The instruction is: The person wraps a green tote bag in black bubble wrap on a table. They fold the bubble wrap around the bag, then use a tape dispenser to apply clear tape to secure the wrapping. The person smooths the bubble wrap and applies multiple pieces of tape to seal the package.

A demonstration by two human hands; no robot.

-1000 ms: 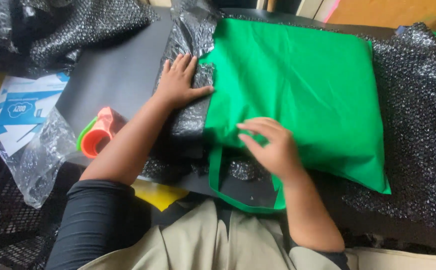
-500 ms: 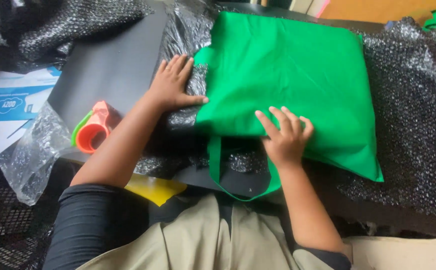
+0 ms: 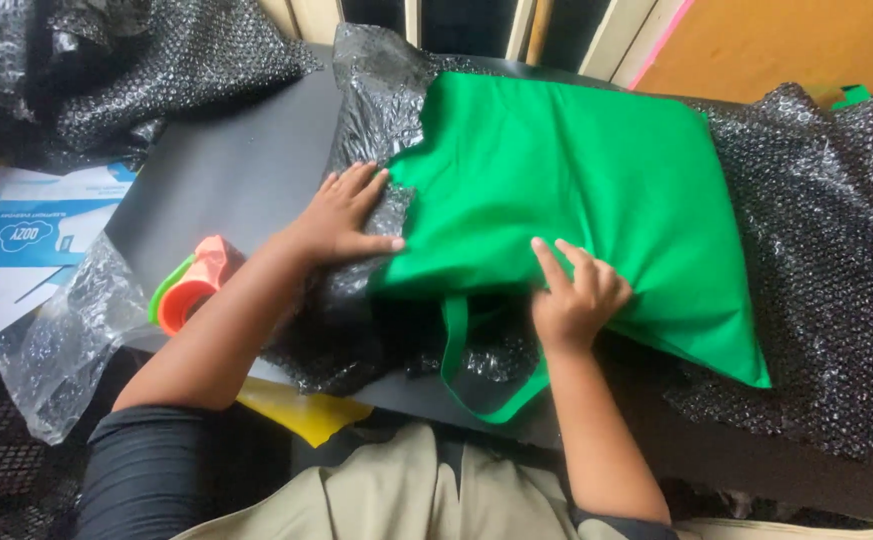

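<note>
Since the earlier frames the right hand (image 3: 576,300) has shifted up and outward across the green fabric bag (image 3: 576,190), from the bag's lower edge onto its lower middle panel; the left hand (image 3: 341,218) has stayed at the bag's left edge.

Far left: blue and white printed cards (image 3: 31,240) lie under a clear plastic bag (image 3: 51,345). Just beside them, an orange and green tape dispenser (image 3: 191,290) rests on the dark grey table (image 3: 226,170), near the left forearm.

Left hand: palm down, fingers spread flat. It presses on the black bubble wrap (image 3: 836,250) where the wrap meets the bag's left edge; the thumb points right and touches the green fabric. The grip is wide and holds nothing.

Centre: the bag lies flat on the bubble wrap, tilted slightly, covering the middle of the table. Its loop handle (image 3: 486,385) hangs toward the person, over the table's near edge. A yellow sheet (image 3: 301,410) shows below that edge.

Right hand: palm down on the bag's lower panel, index finger extended up and left, remaining fingers loosely curled. The grip is open on the fabric and clamps nothing.

Right: bubble wrap extends past the bag to the frame edge.
</note>
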